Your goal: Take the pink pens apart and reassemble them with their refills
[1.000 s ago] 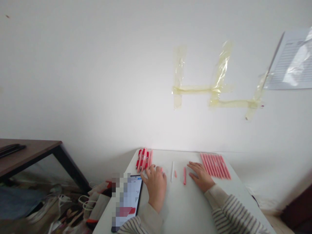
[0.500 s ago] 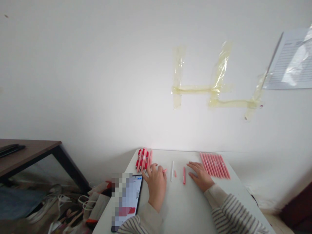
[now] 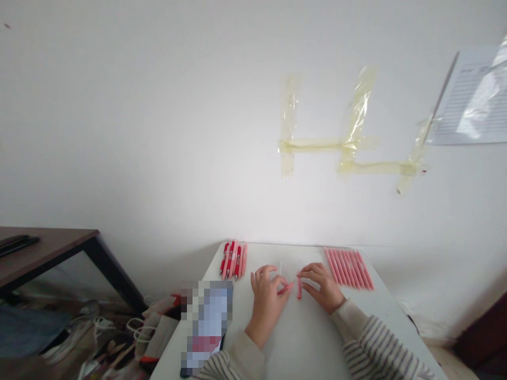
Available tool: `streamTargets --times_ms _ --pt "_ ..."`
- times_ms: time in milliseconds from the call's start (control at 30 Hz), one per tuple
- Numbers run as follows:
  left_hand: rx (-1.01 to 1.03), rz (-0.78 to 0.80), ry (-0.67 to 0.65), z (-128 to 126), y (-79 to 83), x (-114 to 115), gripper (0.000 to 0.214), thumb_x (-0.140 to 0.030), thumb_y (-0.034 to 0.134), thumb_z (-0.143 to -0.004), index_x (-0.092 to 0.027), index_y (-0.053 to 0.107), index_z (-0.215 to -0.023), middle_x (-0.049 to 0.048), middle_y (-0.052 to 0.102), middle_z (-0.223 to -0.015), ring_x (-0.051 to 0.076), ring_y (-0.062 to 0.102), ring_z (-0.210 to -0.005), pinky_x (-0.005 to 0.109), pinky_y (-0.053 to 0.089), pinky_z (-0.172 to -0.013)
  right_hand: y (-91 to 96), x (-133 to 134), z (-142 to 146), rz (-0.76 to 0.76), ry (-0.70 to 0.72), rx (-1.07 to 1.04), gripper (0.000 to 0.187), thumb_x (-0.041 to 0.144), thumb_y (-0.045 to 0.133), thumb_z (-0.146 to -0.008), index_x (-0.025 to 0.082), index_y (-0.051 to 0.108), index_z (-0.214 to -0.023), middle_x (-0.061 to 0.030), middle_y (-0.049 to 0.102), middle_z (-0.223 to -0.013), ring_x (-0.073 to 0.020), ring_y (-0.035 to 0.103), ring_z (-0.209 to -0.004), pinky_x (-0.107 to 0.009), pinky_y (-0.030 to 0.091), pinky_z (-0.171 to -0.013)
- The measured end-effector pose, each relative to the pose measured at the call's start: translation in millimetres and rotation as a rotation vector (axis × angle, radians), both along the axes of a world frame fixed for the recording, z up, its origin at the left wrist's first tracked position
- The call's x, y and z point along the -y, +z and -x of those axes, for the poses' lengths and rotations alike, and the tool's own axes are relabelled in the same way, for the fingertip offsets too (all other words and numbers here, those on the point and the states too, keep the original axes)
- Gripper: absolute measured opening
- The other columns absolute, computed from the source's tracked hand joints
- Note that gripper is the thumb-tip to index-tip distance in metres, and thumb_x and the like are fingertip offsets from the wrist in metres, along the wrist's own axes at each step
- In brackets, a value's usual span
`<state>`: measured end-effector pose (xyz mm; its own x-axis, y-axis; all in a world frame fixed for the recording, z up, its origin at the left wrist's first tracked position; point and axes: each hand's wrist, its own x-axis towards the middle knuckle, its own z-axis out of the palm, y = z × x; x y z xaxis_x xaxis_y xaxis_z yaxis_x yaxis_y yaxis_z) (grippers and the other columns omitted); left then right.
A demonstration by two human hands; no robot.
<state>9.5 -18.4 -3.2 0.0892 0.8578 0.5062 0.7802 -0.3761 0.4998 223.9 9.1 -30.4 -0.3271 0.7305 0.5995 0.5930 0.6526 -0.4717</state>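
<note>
Pink pen part [image 3: 285, 288]: pinched in left hand [image 3: 266, 296] fingertips.
Right hand [image 3: 322, 288]: curled, touching red pen part [image 3: 299, 290]; grip unclear.

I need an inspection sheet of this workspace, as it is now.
Surface: white table against the wall.
Job's things: red pens far left; pink barrels rowed far right; white refill, pink stick between.
Clutter: phone at left edge.
Grips: left hand pinches a pink part; right hand touches the pink stick, hold unclear.
Cables: white cords left of the table, blurred.
Surroundings: tape, paper on wall; brown table left.
</note>
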Motion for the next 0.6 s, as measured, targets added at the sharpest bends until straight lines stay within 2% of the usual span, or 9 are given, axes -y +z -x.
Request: streamTargets --times_ms 267,467,600 --pt "-0.005 0.005 -0.030 -2.4 1.6 1.8 0.004 -0.034 0.075 -0.077 -0.029 0.075 -0.077 0.0041 0.060 -0.119 0.025 0.047 -0.120 0.053 0.034 -0.110 5.4 5.9 8.7 0.039 0.030 0.069 0.023 0.031 0.063 -0.090 0.032 0.074 -0.111 -0.0072 0.072 -0.098 -0.0250 0.060 -0.101 -0.044 0.050 -0.091" --pt "-0.010 0.004 -0.065 -3.3 0.7 1.4 0.003 -0.032 0.077 -0.075 -0.031 0.075 -0.077 0.0041 0.060 -0.120 0.025 0.048 -0.120 0.054 0.033 -0.110 7.0 6.8 11.0 0.049 0.049 0.057 0.015 0.034 0.063 -0.091 0.030 0.076 -0.096 -0.0063 0.073 -0.094 -0.0244 0.060 -0.099 -0.044 0.048 -0.093" --pt "-0.038 0.015 -0.067 -0.1 -1.2 0.2 0.007 -0.030 0.078 -0.073 -0.030 0.075 -0.079 0.0038 0.060 -0.120 0.025 0.048 -0.119 0.054 0.034 -0.110 4.9 5.1 8.5 0.079 0.029 0.010 0.014 0.034 0.062 -0.091 0.029 0.075 -0.093 -0.0051 0.074 -0.090 -0.0255 0.058 -0.103 -0.046 0.047 -0.097"
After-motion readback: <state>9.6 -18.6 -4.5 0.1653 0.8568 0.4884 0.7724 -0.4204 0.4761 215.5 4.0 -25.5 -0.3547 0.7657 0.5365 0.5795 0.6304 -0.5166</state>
